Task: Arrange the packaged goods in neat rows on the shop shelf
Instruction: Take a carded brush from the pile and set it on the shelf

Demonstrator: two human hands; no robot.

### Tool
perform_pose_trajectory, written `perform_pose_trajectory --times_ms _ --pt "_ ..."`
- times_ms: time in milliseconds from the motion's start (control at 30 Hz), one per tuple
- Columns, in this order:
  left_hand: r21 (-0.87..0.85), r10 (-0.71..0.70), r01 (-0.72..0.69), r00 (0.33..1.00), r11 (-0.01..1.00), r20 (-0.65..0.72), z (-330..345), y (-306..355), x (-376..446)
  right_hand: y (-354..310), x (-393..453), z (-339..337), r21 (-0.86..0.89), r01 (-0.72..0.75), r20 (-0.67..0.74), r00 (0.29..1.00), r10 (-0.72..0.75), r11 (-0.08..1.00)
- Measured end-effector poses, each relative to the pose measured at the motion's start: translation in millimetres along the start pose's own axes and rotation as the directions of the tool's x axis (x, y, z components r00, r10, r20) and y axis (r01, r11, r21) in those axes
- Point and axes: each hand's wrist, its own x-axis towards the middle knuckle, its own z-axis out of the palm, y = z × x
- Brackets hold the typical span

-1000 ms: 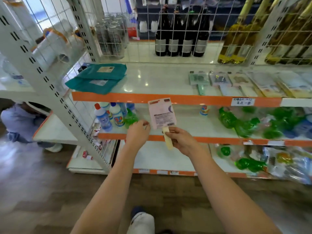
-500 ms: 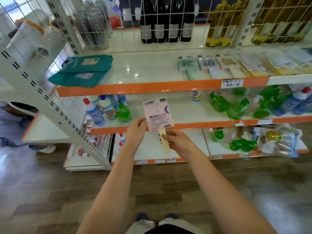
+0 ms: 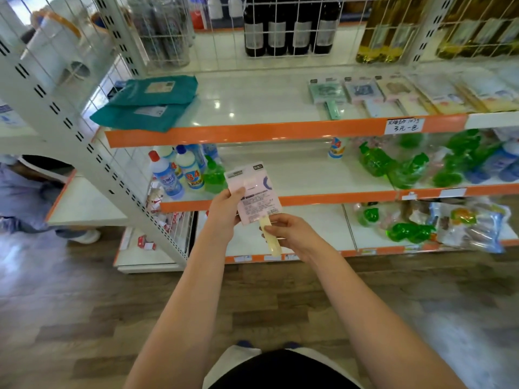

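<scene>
Head view. Item held: pink flat card-backed package with a pale yellow handle (image 3: 254, 192), printed back facing the camera, upright and slightly tilted, in front of the middle orange-edged white shelf (image 3: 337, 199) and not touching it. Left hand (image 3: 224, 211) grips the package's left edge, thumb laid across the card face. Right hand (image 3: 290, 231) pinches the pale yellow handle just below the card. Above the middle shelf: the upper orange-edged white shelf (image 3: 252, 130), bearing two teal flat packets (image 3: 151, 103) stacked at its left end and a row of flat card-backed packages (image 3: 362, 92) lying toward its right end, with a handwritten white price tag (image 3: 403, 126) on the front edge below them. On the middle shelf, left of the held package: white cleaner bottles with red and blue caps (image 3: 179, 174) and a green pump bottle (image 3: 214, 176); to the right, green bagged refill bottles (image 3: 401, 167) lying loose. Behind the upper shelf, past white wire mesh: dark glass bottles (image 3: 289, 26). Below the middle shelf: the bottom shelf with mixed clear-bagged goods (image 3: 466, 226). Floor: wood-pattern planks (image 3: 84, 318).
</scene>
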Motion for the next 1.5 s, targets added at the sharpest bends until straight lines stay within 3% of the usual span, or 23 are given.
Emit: perform_pose_trajectory --times_ms 133,267,367,500,733,867,1067,1233,1333,1500 --pt "0.012 0.021 -0.020 0.994 1.000 -0.103 -1.1 2.1 3.4 -2.5 0.3 9.3 -0.275 0.026 -0.085 0.995 -0.051 0.961" --pt "0.038 0.055 -0.050 0.987 0.998 -0.152 -0.5 3.0 3.3 -1.8 3.9 21.2 -0.637 0.057 -0.124 0.977 -0.175 0.769" --pt "0.075 0.074 -0.063 0.986 0.995 -0.150 0.3 3.2 4.0 2.6 7.0 24.4 -0.755 0.058 -0.136 0.961 -0.242 0.653" --pt "0.062 0.080 -0.074 0.992 0.995 -0.098 2.1 3.8 2.1 0.1 5.9 21.3 -0.697 0.044 -0.130 0.974 -0.186 0.716" --pt "0.014 -0.078 0.078 0.996 0.997 -0.035 -6.3 -3.4 13.8 -14.0 -2.2 15.3 -0.318 0.058 0.036 0.998 -0.049 0.946" --pt "-0.090 -0.162 0.171 0.981 0.981 0.105 -5.6 -9.2 10.9 -24.3 -10.4 13.3 -0.180 0.061 0.217 0.976 -0.021 0.982" --pt "-0.095 -0.189 0.207 0.967 0.974 0.172 -5.5 -3.3 13.7 -23.4 -14.3 6.4 -0.126 0.021 0.262 0.965 0.013 0.992" --pt "0.028 -0.148 0.145 0.965 0.989 0.218 2.0 10.3 19.3 -25.7 -17.9 -6.5 -0.061 0.009 0.202 0.979 0.003 0.998" --pt "0.060 -0.104 0.092 0.963 0.994 0.249 10.8 15.8 21.1 -25.2 -20.6 -20.2 -0.031 0.019 0.089 0.996 -0.016 0.999" --pt "0.155 -0.119 0.077 0.951 0.985 0.286 26.4 7.4 29.8 -6.9 -24.8 -53.2 -0.284 -0.043 -0.249 0.968 -0.031 0.958"
